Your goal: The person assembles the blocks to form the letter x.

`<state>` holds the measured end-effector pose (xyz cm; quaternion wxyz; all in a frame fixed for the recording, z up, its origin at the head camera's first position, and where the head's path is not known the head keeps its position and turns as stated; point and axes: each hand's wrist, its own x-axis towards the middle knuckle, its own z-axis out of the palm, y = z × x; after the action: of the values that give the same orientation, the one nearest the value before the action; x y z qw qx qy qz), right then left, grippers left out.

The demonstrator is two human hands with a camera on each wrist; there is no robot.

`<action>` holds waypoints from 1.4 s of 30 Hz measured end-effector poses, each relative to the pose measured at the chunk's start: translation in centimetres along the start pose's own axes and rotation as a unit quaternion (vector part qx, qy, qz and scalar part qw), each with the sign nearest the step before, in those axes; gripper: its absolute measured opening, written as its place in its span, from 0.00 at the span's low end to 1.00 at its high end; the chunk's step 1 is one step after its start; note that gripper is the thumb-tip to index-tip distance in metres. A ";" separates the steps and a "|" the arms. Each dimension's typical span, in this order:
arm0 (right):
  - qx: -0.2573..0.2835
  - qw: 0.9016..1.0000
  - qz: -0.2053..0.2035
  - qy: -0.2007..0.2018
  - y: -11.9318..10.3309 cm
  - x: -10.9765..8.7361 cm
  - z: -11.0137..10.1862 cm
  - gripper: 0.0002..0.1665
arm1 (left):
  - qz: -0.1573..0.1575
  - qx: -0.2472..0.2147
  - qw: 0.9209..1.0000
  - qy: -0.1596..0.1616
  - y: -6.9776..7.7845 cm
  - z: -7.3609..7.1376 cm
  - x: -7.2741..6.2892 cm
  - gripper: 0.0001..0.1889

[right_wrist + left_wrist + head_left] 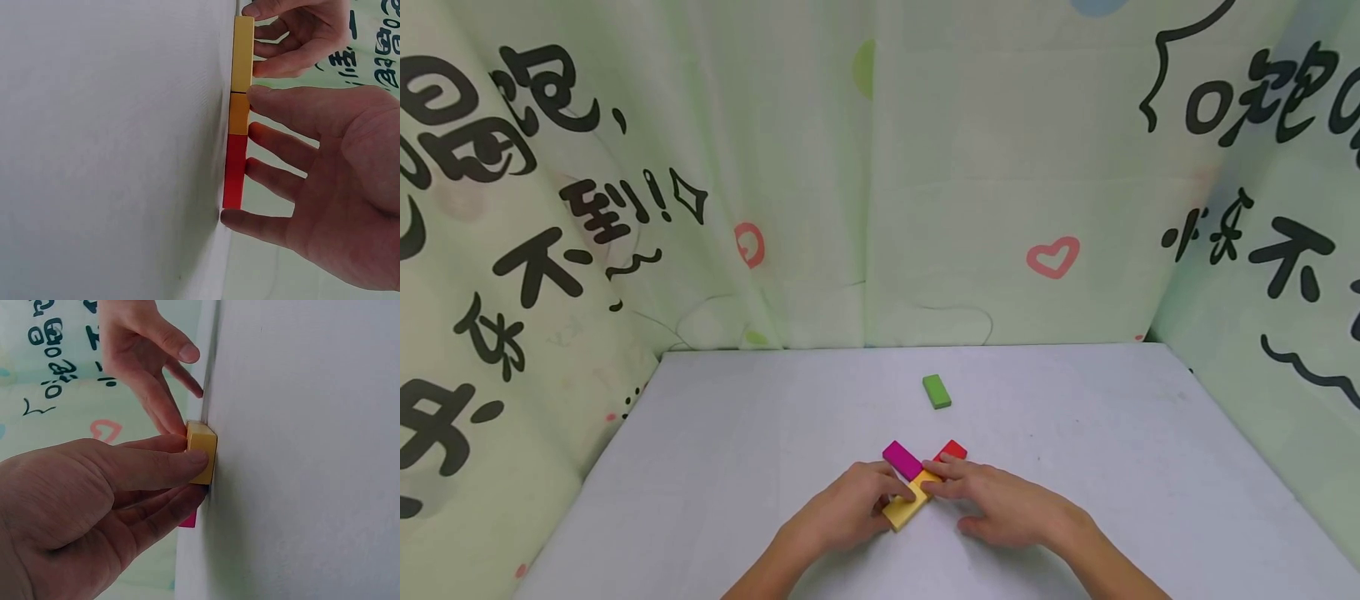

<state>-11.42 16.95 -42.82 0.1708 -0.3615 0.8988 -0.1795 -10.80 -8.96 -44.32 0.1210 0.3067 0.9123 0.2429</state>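
A yellow block (897,514), an orange block (238,115) and a red block (234,172) lie end to end in a slanting row on the table. Against the far side of the row sits a magenta block (902,460). My left hand (853,508) pinches the yellow block at its near end, thumb on one side and fingers on the other, as the left wrist view shows. With fingers mostly straight, my right hand (1007,504) rests over the orange and red blocks. Its thumb touches near the yellow-orange seam, and the little finger reaches the red block's far end.
Farther back on the white table (737,433) lies a green block (937,392), apart from the others. A printed pale green curtain (955,208) encloses the back and both sides of the table.
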 end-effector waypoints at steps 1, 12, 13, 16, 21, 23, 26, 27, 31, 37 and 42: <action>0.000 1.000 0.000 0.000 0.0 0.0 0.0 0.35 | -0.001 0.001 1.000 -0.001 0.0 0.0 0.0 0.16; -0.007 1.000 -0.002 -0.004 0.2 0.1 0.1 0.36 | -0.001 0.001 1.000 -0.003 0.2 -0.5 -0.1 0.16; -0.007 1.000 -0.003 -0.004 0.2 0.1 0.1 0.36 | 0.001 0.000 1.000 -0.003 0.1 -0.5 -0.1 0.15; -0.012 1.000 -0.006 -0.002 0.2 0.1 0.1 0.37 | 0.001 -0.003 1.000 -0.002 0.1 -0.4 -0.1 0.14; -0.022 1.000 -0.012 0.002 0.2 0.0 0.1 0.36 | -0.004 -0.001 1.000 0.012 0.0 -0.2 -0.1 0.13; -0.026 1.000 -0.015 0.004 0.2 0.0 0.1 0.36 | -0.005 0.002 1.000 0.021 -0.1 -0.1 0.0 0.13; -0.029 0.999 -0.019 0.008 0.2 -0.1 0.0 0.36 | -0.008 0.007 0.999 0.034 -0.1 0.0 -0.1 0.15; -0.029 0.999 -0.020 0.010 0.2 -0.1 -0.1 0.36 | -0.009 0.010 0.999 0.039 -0.1 0.1 -0.1 0.15; -0.030 0.999 -0.025 0.020 0.3 -0.2 -0.3 0.35 | -0.010 0.023 0.998 0.056 -0.1 0.2 -0.3 0.17; -0.031 0.999 -0.028 0.029 0.5 -0.4 -0.8 0.35 | -0.018 0.042 0.998 0.053 0.1 0.3 -0.2 0.21; -0.030 0.999 -0.028 0.036 0.9 -0.5 -1.1 0.35 | -0.005 0.066 0.997 0.041 -0.1 0.6 0.1 0.26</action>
<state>-12.08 18.10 -42.16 0.1221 -0.3846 0.8989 -0.1706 -10.68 -8.79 -44.89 0.0636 0.2994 0.9321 0.1937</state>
